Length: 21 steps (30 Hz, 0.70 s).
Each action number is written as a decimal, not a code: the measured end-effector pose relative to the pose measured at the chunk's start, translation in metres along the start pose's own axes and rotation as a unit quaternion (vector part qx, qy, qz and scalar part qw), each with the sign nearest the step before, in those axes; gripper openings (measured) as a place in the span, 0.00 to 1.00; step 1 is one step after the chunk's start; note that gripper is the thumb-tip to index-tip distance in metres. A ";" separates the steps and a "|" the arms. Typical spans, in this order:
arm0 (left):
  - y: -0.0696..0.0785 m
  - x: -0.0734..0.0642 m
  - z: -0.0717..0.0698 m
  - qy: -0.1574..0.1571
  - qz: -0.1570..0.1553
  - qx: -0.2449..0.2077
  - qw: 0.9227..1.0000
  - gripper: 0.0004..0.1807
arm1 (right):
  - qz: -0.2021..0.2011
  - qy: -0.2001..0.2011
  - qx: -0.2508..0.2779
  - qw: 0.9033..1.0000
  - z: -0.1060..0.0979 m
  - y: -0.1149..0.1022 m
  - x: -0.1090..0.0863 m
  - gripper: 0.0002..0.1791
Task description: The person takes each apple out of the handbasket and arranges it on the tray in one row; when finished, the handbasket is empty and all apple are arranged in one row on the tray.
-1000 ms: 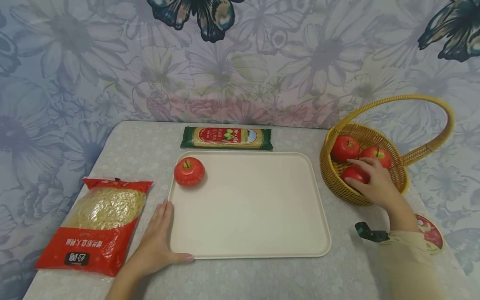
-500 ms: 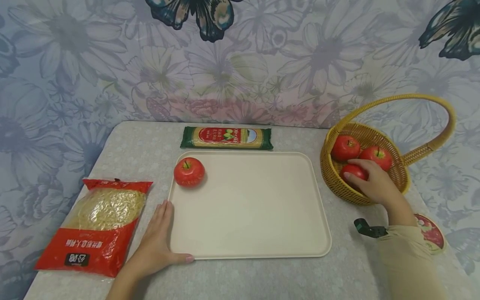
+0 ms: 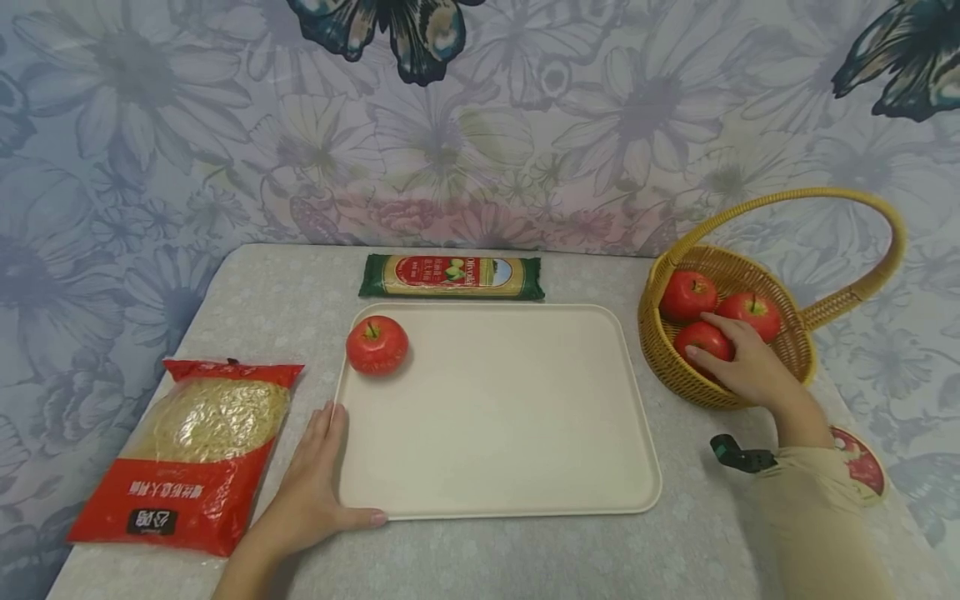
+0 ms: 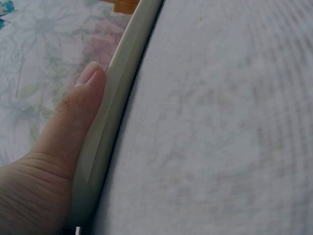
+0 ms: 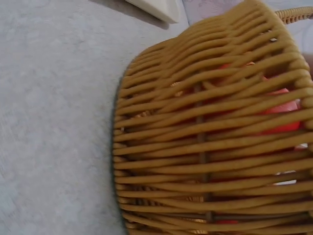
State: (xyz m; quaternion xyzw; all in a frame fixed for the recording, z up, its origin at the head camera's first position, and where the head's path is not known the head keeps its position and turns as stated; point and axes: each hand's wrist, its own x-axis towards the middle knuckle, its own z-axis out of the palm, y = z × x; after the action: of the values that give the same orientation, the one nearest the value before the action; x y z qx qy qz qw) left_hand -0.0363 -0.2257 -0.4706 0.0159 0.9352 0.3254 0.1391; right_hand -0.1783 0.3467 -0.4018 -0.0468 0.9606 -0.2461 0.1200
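Observation:
My right hand (image 3: 753, 367) reaches into a yellow wicker basket (image 3: 678, 382) at the right of the head view. Its thumb and fingers curl round the nearest red apple (image 3: 701, 340). Two other red apples, a left one (image 3: 687, 295) and a right one (image 3: 752, 312), lie behind it in the basket. With straight fingers my left hand (image 3: 307, 492) rests against the front-left corner of a cream tray (image 3: 502, 417), thumb along the front edge. Another apple (image 3: 377, 345) sits in the tray's back-left corner. In the right wrist view the basket wall (image 5: 210, 142) hides the right hand's grip.
A red bag of pasta (image 3: 187, 458) lies left of the tray. Behind the tray is a green-ended pack of spaghetti (image 3: 452, 277). A round red-and-white item (image 3: 858, 467) is partly covered by the right sleeve (image 3: 817, 517). The basket's tall handle (image 3: 888, 250) leans right.
My right hand's fingers have come round the nearest apple in the basket, and more of that apple shows now. My left hand and the tray stay where they were.

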 end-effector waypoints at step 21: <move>-0.001 0.001 0.000 0.002 -0.002 0.008 1.000 0.86 | 0.004 -0.011 -0.024 1.000 0.001 0.003 0.007 0.50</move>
State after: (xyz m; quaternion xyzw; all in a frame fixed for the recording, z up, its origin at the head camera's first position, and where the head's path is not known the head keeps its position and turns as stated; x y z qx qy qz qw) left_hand -0.0373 -0.2265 -0.4716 0.0142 0.9380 0.3180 0.1376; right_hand -0.1847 0.3480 -0.4058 -0.0483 0.9652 -0.2216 0.1303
